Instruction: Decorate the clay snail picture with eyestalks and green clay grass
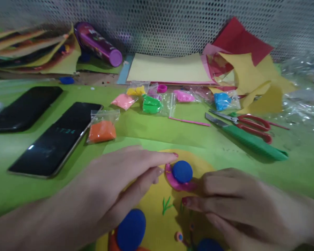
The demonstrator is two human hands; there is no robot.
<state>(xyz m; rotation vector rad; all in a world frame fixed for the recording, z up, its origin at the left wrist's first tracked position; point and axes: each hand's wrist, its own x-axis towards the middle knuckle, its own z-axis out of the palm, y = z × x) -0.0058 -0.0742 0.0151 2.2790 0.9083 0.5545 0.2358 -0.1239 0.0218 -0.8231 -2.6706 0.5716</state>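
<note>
On a yellow paper piece (154, 216) lies a blue clay disc (182, 171) with a pink modelling clay strip (176, 184) curving round its left and lower side. My left hand (125, 174) reaches in from the left, fingers stretched out, its index fingertip at the strip's upper end. My right hand (232, 195) is closed, its bent fingers at the strip's right end, which they partly hide. Thin green clay blades (167, 205) sit below the disc. Lower left, another blue clay disc (131, 229) has orange clay beside it. A small orange-and-blue clay dot (179, 237) shows near the bottom.
Two black phones (56, 139) (26, 108) lie left, beside an orange clay packet (102, 131). Several clay bags, including a green one (151, 104), line the back. Red-handled scissors (253, 125) and a green-handled knife (251, 141) lie right. Behind stand paper sheets (170, 68) and a purple can (98, 43).
</note>
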